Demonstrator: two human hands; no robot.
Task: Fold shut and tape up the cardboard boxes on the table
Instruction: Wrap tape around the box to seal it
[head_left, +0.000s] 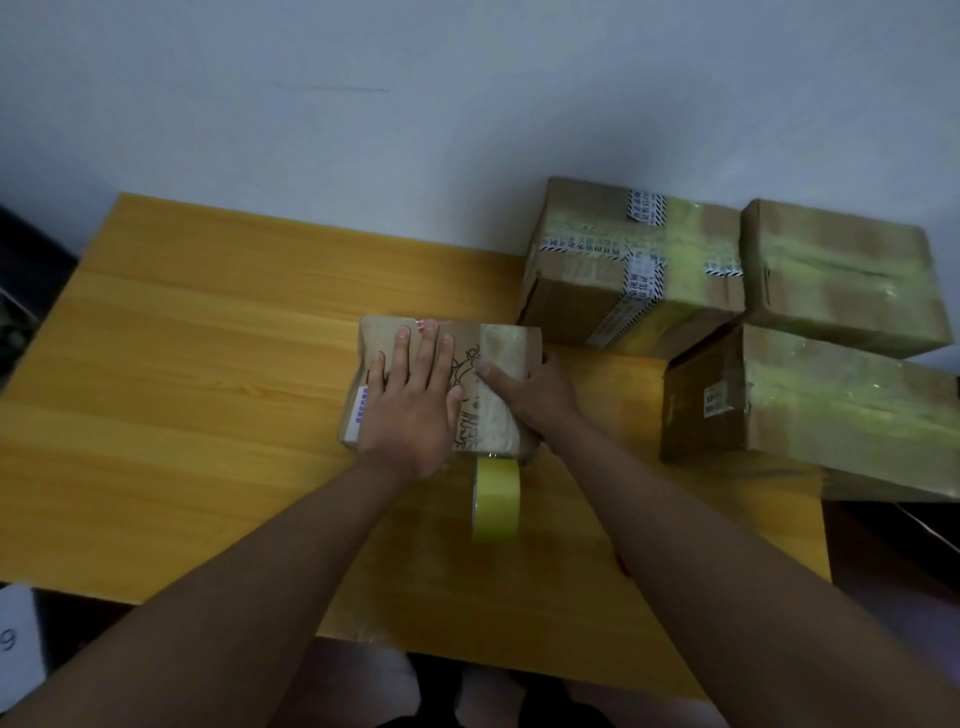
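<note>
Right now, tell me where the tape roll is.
The yellow tape roll stands on edge on the table, at the small box's near side, between the person's forearms.

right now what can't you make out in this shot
Head view only:
- Drawing on the small box: mostly covered by the left hand.
- Right hand: its fingers go down the box's right side, so the grip is hidden.
- Tape roll: whether its strip is cut is hidden by the box edge.
- Printed labels on the far taped box: too small to read.
- Lowest right box: cut off by the frame.
</note>
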